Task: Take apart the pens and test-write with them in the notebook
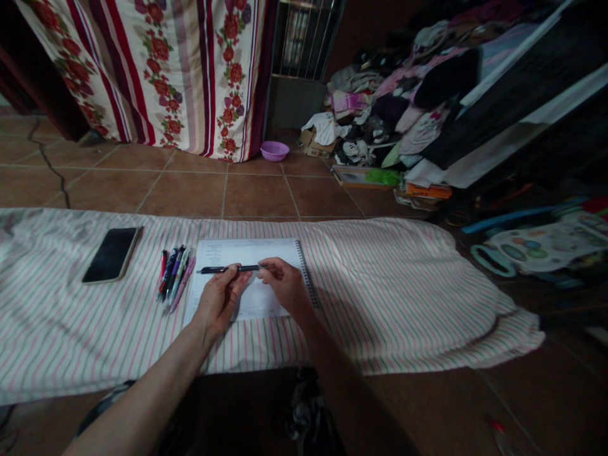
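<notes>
Black pen (213, 270), level over the notebook (261, 305); fingers of left hand (219, 296) grip its barrel, right hand (286, 284) its end, for steadiness, I'd guess.

The left hand (220, 297) holds a black pen (215, 270) near its middle while the right hand (285, 282) pinches one end, above a spiral notebook (261, 297) on a striped cloth (380, 285). Left of the notebook lie a bunch of pens (177, 275) and a dark-screened phone (111, 254). Beyond, across a tiled floor (194, 187): a flowered curtain (190, 76), purple bowl (274, 151) and heaped clothes (387, 107).
</notes>
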Action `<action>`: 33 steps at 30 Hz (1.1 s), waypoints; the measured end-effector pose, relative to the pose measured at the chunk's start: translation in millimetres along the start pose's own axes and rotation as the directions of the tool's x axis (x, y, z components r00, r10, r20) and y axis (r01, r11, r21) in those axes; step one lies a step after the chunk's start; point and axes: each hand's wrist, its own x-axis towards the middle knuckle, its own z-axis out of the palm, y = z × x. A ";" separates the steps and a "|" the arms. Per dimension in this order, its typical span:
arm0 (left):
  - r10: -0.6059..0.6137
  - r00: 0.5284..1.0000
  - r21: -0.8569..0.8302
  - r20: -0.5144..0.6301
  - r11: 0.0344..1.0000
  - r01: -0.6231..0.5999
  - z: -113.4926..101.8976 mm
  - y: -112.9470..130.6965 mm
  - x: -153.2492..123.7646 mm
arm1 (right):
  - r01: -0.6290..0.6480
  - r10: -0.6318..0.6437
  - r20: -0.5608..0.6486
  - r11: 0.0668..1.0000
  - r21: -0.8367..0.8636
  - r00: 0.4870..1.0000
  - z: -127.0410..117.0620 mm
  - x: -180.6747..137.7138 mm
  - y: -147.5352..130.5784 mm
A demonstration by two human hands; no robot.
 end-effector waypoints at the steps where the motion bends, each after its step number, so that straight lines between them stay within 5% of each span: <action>1: 0.002 1.000 -0.001 0.000 1.000 -0.002 0.0 0.3 0.0 | -0.005 0.005 0.000 1.000 0.005 1.000 -0.1 -0.2 -0.5; 25: -0.061 0.996 -0.057 -0.068 0.997 0.057 -1.6 5.7 1.7 | -0.021 0.022 -0.018 0.996 0.086 1.000 -3.4 3.1 8.5; 33: -0.087 0.987 -0.092 -0.137 0.993 0.075 -4.1 10.5 3.6 | -0.124 0.146 -0.085 0.967 0.220 0.986 -7.5 5.0 2.1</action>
